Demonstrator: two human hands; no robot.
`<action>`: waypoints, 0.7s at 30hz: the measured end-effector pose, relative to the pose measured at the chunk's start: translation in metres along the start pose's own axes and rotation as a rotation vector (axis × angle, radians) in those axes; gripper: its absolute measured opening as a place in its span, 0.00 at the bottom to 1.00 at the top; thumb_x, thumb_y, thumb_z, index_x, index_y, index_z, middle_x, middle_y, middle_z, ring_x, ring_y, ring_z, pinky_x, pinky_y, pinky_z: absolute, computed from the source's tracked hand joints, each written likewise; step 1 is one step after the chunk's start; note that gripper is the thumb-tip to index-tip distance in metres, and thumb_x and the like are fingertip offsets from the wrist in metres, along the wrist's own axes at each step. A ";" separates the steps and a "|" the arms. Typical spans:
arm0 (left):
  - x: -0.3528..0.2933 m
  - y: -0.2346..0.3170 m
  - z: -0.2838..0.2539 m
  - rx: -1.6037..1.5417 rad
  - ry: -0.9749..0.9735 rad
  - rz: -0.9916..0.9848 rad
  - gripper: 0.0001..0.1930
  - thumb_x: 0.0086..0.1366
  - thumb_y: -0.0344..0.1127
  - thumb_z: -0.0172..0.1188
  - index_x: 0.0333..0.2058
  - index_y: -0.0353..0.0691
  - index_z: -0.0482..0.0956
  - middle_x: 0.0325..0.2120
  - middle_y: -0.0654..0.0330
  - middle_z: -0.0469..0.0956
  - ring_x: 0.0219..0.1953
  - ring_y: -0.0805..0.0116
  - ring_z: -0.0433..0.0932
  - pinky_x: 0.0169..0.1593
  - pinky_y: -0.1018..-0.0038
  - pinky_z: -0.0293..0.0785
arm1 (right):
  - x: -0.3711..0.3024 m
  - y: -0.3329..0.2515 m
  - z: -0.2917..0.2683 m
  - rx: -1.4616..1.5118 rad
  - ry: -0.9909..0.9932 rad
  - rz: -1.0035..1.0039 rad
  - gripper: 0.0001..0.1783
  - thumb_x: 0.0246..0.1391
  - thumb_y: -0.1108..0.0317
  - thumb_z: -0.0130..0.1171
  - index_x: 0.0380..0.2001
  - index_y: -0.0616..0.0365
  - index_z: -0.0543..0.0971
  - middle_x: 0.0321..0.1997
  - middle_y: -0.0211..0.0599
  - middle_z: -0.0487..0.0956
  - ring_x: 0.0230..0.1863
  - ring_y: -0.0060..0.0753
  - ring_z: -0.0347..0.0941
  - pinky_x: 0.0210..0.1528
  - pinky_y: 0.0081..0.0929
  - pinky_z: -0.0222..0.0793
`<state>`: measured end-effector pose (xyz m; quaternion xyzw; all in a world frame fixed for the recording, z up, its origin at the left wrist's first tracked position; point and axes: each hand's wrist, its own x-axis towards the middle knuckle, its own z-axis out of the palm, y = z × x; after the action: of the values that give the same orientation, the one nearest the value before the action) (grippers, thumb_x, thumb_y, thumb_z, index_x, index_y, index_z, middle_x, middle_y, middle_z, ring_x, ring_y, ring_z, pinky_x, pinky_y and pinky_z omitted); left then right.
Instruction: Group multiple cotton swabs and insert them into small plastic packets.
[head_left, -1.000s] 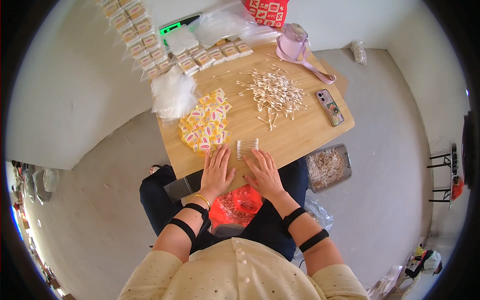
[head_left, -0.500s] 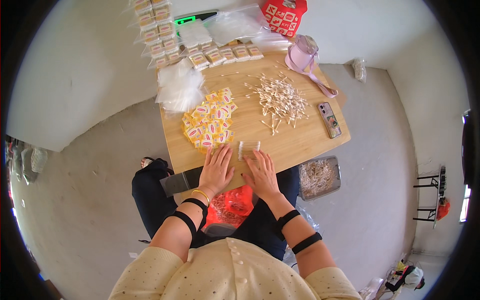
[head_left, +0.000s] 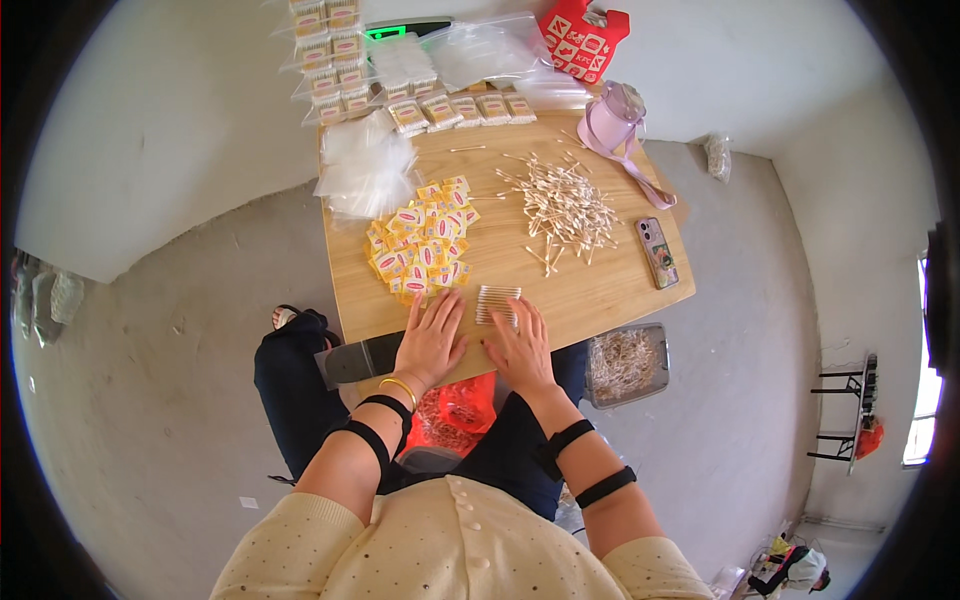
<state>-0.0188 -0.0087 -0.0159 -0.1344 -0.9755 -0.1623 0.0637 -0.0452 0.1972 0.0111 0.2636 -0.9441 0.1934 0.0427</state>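
My left hand [head_left: 431, 338] lies flat near the table's front edge, fingers stretched out, its fingertips by the lower end of a pile of yellow and white paper cards [head_left: 425, 245]. Just to its right, cotton swabs [head_left: 497, 300] lie side by side in a neat row. My right hand [head_left: 522, 348] rests at the lower right of that row with its fingers apart, covering part of it. Whether the fingertips press on the swabs I cannot tell. Farther off on the wooden table [head_left: 595, 305] is a heap of loose cotton swabs [head_left: 565, 205].
Clear plastic bags [head_left: 365, 165] lie at the back left, beside packed swab bundles [head_left: 438, 112]. A pink cup [head_left: 612, 115] with a strap and a phone [head_left: 657, 252] are at the right. Below the edge are a grey bin of swabs [head_left: 628, 365] and a red bag [head_left: 450, 415].
My view has shifted slightly, so the table's far side sits a little lower in the picture. Both hands stay almost in place beside the row of swabs.
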 end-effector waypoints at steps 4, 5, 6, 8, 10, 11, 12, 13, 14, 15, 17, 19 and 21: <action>0.000 0.000 0.001 -0.001 0.006 -0.004 0.32 0.69 0.50 0.52 0.66 0.39 0.66 0.70 0.56 0.61 0.74 0.61 0.55 0.78 0.50 0.38 | 0.006 0.001 -0.001 0.002 0.028 0.025 0.31 0.56 0.59 0.65 0.62 0.52 0.73 0.69 0.48 0.64 0.73 0.56 0.56 0.72 0.52 0.56; 0.000 0.000 0.001 0.008 0.005 -0.003 0.32 0.70 0.51 0.52 0.66 0.39 0.66 0.70 0.56 0.62 0.74 0.61 0.55 0.78 0.50 0.38 | 0.007 0.001 -0.001 0.000 0.026 0.024 0.31 0.56 0.59 0.65 0.62 0.52 0.73 0.69 0.48 0.64 0.73 0.56 0.56 0.72 0.52 0.56; -0.001 0.000 0.002 0.017 0.005 -0.002 0.32 0.70 0.51 0.51 0.66 0.39 0.66 0.70 0.56 0.62 0.75 0.61 0.55 0.78 0.50 0.37 | 0.008 0.002 -0.001 -0.001 0.023 0.024 0.30 0.55 0.60 0.65 0.61 0.53 0.73 0.68 0.48 0.64 0.73 0.56 0.56 0.72 0.52 0.56; -0.001 0.000 0.002 0.019 0.001 -0.003 0.31 0.70 0.51 0.51 0.67 0.39 0.66 0.70 0.56 0.62 0.75 0.61 0.55 0.78 0.50 0.37 | 0.009 0.003 -0.001 -0.003 0.019 0.023 0.30 0.55 0.60 0.65 0.61 0.53 0.74 0.68 0.48 0.64 0.72 0.56 0.57 0.71 0.51 0.57; -0.001 0.000 0.002 0.021 -0.003 -0.004 0.31 0.70 0.51 0.50 0.67 0.39 0.66 0.70 0.56 0.62 0.75 0.61 0.54 0.78 0.51 0.37 | 0.010 0.003 0.000 -0.003 0.036 0.016 0.28 0.55 0.60 0.65 0.59 0.54 0.76 0.67 0.48 0.65 0.71 0.57 0.58 0.70 0.51 0.57; -0.001 0.000 0.002 0.009 -0.011 -0.005 0.32 0.70 0.51 0.51 0.67 0.39 0.65 0.70 0.56 0.61 0.75 0.61 0.54 0.78 0.50 0.36 | 0.011 0.003 -0.001 -0.004 0.034 0.014 0.28 0.55 0.60 0.65 0.59 0.54 0.76 0.67 0.48 0.65 0.71 0.57 0.58 0.70 0.51 0.57; -0.001 0.000 0.002 -0.003 -0.019 -0.006 0.33 0.70 0.50 0.52 0.68 0.39 0.64 0.70 0.55 0.60 0.75 0.60 0.53 0.78 0.50 0.36 | 0.012 0.002 -0.001 0.002 0.041 0.013 0.27 0.56 0.59 0.65 0.58 0.54 0.77 0.66 0.48 0.66 0.71 0.57 0.59 0.70 0.52 0.58; -0.001 0.000 0.002 -0.005 -0.017 -0.009 0.33 0.70 0.50 0.52 0.68 0.39 0.64 0.70 0.55 0.60 0.75 0.60 0.53 0.78 0.50 0.36 | 0.013 0.002 -0.001 0.007 0.047 0.013 0.26 0.56 0.59 0.64 0.57 0.54 0.77 0.65 0.48 0.67 0.71 0.57 0.59 0.70 0.52 0.58; -0.002 -0.001 0.002 -0.009 -0.024 -0.009 0.33 0.70 0.50 0.52 0.68 0.39 0.64 0.71 0.55 0.60 0.76 0.60 0.53 0.78 0.50 0.36 | 0.015 0.002 -0.002 0.006 0.046 0.011 0.26 0.56 0.59 0.64 0.57 0.54 0.77 0.65 0.48 0.67 0.71 0.57 0.59 0.70 0.52 0.58; -0.002 -0.001 0.002 -0.014 -0.031 -0.010 0.33 0.70 0.50 0.52 0.68 0.39 0.64 0.71 0.56 0.60 0.76 0.60 0.53 0.78 0.50 0.36 | 0.018 0.002 -0.002 0.013 0.058 0.017 0.25 0.57 0.59 0.64 0.57 0.54 0.77 0.65 0.48 0.67 0.71 0.57 0.59 0.69 0.52 0.58; -0.002 -0.001 0.002 -0.010 -0.025 -0.010 0.33 0.70 0.50 0.52 0.68 0.39 0.64 0.71 0.56 0.60 0.76 0.60 0.53 0.78 0.50 0.36 | 0.021 0.004 -0.002 0.018 0.068 0.021 0.25 0.57 0.58 0.64 0.56 0.55 0.78 0.64 0.48 0.67 0.70 0.57 0.60 0.69 0.52 0.58; -0.002 -0.001 0.002 -0.007 -0.021 -0.008 0.33 0.70 0.50 0.52 0.68 0.40 0.64 0.71 0.56 0.60 0.76 0.60 0.53 0.78 0.50 0.36 | 0.024 0.006 -0.002 -0.006 0.082 0.006 0.25 0.57 0.58 0.64 0.56 0.55 0.78 0.64 0.48 0.68 0.70 0.57 0.60 0.68 0.52 0.59; -0.002 0.000 0.001 -0.008 -0.032 -0.006 0.32 0.70 0.50 0.52 0.68 0.40 0.64 0.71 0.55 0.60 0.75 0.59 0.53 0.78 0.50 0.36 | 0.025 0.008 -0.001 -0.007 0.078 0.005 0.25 0.57 0.58 0.64 0.56 0.55 0.78 0.63 0.48 0.68 0.70 0.57 0.61 0.68 0.52 0.59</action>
<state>-0.0171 -0.0088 -0.0168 -0.1342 -0.9761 -0.1644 0.0473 -0.0710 0.1918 0.0141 0.2532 -0.9431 0.2004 0.0797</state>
